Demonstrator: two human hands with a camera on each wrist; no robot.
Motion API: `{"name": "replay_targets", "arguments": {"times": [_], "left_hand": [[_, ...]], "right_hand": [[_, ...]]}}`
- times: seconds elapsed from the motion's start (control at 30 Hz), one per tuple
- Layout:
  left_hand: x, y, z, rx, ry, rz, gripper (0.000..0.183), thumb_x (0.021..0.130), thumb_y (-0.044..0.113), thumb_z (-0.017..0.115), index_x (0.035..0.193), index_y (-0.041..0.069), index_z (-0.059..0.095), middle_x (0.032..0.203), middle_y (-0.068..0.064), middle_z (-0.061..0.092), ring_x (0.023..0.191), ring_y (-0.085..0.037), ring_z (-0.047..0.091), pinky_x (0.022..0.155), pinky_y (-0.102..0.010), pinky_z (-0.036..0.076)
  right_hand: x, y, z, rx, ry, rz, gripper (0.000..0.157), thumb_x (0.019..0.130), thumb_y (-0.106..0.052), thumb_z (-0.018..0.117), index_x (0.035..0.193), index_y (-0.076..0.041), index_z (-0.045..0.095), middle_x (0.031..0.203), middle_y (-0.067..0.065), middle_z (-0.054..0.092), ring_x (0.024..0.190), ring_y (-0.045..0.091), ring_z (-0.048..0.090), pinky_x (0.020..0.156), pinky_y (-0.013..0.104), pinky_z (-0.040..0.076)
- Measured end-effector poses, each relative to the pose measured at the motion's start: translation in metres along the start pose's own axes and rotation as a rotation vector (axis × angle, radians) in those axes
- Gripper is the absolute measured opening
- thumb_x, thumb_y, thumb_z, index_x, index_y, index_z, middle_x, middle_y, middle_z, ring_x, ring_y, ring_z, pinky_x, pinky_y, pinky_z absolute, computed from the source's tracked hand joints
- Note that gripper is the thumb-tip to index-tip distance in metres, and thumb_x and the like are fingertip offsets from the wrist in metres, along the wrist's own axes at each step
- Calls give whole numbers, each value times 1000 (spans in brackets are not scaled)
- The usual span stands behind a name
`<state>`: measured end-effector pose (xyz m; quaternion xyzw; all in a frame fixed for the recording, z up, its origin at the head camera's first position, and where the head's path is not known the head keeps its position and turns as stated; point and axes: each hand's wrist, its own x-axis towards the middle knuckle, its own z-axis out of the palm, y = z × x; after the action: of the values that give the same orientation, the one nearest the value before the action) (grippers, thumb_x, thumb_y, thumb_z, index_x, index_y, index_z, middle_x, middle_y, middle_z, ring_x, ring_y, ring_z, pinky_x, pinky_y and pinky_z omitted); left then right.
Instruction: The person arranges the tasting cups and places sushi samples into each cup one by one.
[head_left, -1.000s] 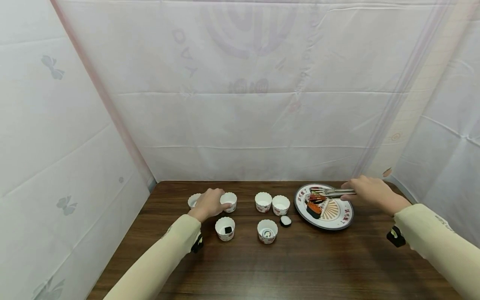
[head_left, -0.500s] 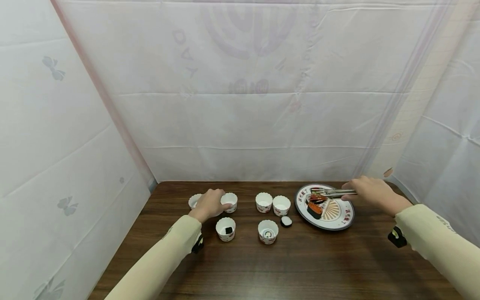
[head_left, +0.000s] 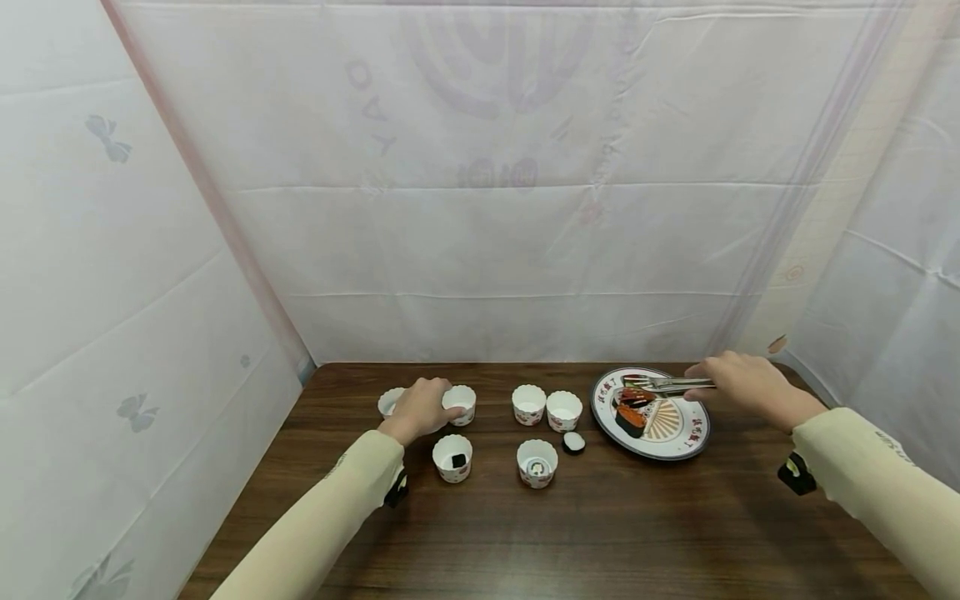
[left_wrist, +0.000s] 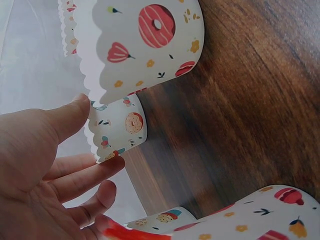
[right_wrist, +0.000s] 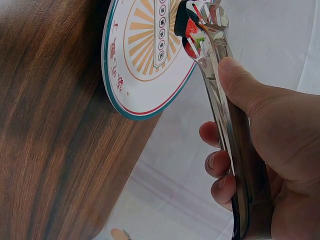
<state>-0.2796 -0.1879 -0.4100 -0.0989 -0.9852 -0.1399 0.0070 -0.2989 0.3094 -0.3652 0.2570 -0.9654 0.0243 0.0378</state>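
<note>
At the back left, my left hand holds a white paper baking cup by its rim; in the left wrist view the thumb and a finger lie on either side of that cup. My right hand grips metal tongs. The tongs' tips reach over a round plate and meet toy-like sushi at its far left. An orange-topped sushi piece lies beside a red-topped piece. Whether the tongs pinch a piece is hard to tell.
More paper cups stand about: one with a black piece, one holding a sushi roll, two at the back. Another cup is partly behind my left hand. A rice piece with a black base lies on the brown table.
</note>
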Motion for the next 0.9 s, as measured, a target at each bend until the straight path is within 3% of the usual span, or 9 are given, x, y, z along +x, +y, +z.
{"name": "replay_targets", "arguments": {"times": [0.6,0.9], "left_hand": [[2,-2,1,-9,-1,9,54,93,37,78,129,-1,67,123,-17,70,106,-34,69,84,-46,57],[0,-2,2,-24,15,14,52,91,36,79,126,-1,69,118,-16,72,102,-33,70,82,-46,57]], "right_hand": [[0,6,-9,-2,6,-39,40,92,-37,76,115,-4,77,102,12,77,83,32,72,65,53,57],[2,6,-19,2,23,-37,42,91,-42,77,115,-8,78,99,12,76,79,32,72,56,51,54]]}}
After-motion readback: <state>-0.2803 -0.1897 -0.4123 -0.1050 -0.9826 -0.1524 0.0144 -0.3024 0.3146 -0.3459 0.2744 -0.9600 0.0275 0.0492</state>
